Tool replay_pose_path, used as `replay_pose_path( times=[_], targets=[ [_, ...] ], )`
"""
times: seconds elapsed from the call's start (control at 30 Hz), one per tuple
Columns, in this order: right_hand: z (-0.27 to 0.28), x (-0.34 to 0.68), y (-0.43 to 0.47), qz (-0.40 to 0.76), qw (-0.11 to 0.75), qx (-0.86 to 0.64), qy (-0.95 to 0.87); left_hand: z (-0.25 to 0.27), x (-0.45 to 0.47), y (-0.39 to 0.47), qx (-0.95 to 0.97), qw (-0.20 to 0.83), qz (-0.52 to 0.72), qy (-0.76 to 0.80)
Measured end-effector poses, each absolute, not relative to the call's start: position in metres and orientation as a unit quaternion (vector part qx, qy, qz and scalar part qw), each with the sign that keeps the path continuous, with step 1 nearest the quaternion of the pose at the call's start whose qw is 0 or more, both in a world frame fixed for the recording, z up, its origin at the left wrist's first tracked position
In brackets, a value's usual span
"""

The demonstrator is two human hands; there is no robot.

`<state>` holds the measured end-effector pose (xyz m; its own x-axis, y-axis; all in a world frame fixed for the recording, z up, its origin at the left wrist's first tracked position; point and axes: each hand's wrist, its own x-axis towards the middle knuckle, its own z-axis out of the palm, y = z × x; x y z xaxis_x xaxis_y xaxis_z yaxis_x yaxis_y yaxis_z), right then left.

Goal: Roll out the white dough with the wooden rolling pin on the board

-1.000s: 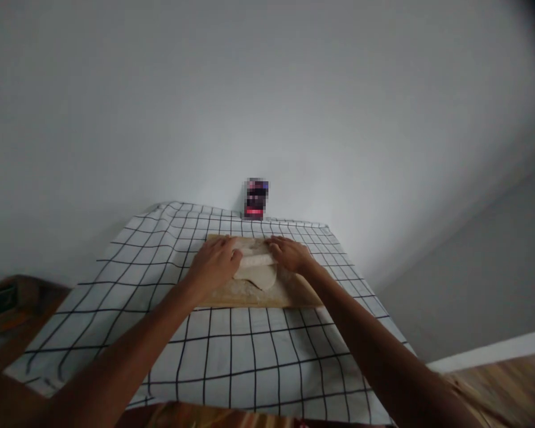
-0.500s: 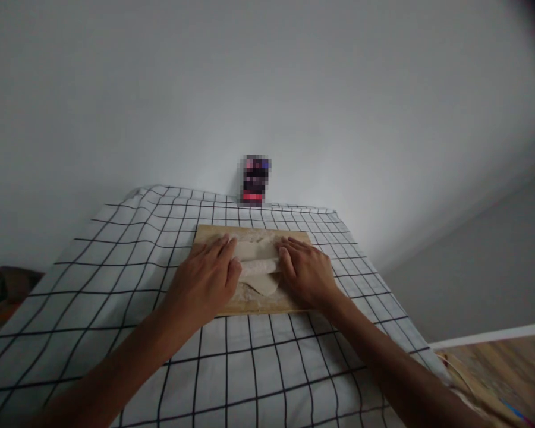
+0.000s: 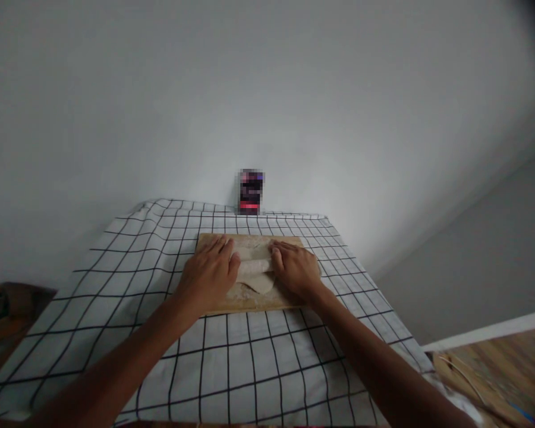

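A floury rolling pin (image 3: 255, 267) lies crosswise over a flat sheet of pale dough (image 3: 262, 284). Beneath them is a wooden board (image 3: 249, 306) dusted with flour. My left hand (image 3: 210, 266) covers the pin's left end, palm down, its fingers reaching over toward the far side. Over the right end is my right hand (image 3: 296, 267), held the same way with the thumb toward the middle. Both hands press on the pin, hiding most of its ends. Dough shows in front of and behind the pin.
A black-and-white checked cloth (image 3: 249, 368) covers the table. Against the wall at the back stands a pixelated dark upright object (image 3: 250, 192). A brown box-like item (image 3: 13, 309) sits low at the left. Wooden floor (image 3: 503, 362) shows at the lower right.
The view has shifted, so the back of the table and the upright object appear lower. Both hands stay on the rolling pin, which seems slightly farther up the board.
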<state>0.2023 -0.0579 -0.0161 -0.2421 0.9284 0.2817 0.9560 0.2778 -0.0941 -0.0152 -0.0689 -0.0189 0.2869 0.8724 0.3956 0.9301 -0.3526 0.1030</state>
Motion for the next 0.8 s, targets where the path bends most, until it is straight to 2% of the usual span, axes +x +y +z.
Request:
replay_pose_path(
  times=[0.2,0.4,0.6,0.8],
  targets=[
    [-0.030,0.212,-0.081,-0.072,0.205,-0.564,-0.796,-0.022,-0.017,-0.095,-0.821,0.084,-0.189,-0.532],
    [-0.026,0.206,-0.071,-0.054,0.176,-0.589,-0.787,-0.017,-0.014,-0.083,-0.804,0.068,-0.186,-0.560],
    [-0.029,0.212,-0.091,-0.044,0.211,-0.564,-0.797,-0.020,-0.022,-0.096,-0.838,0.078,-0.177,-0.511],
    [-0.024,0.206,-0.071,-0.046,0.191,-0.600,-0.776,-0.014,-0.017,-0.065,-0.827,0.081,-0.188,-0.523]
  ],
)
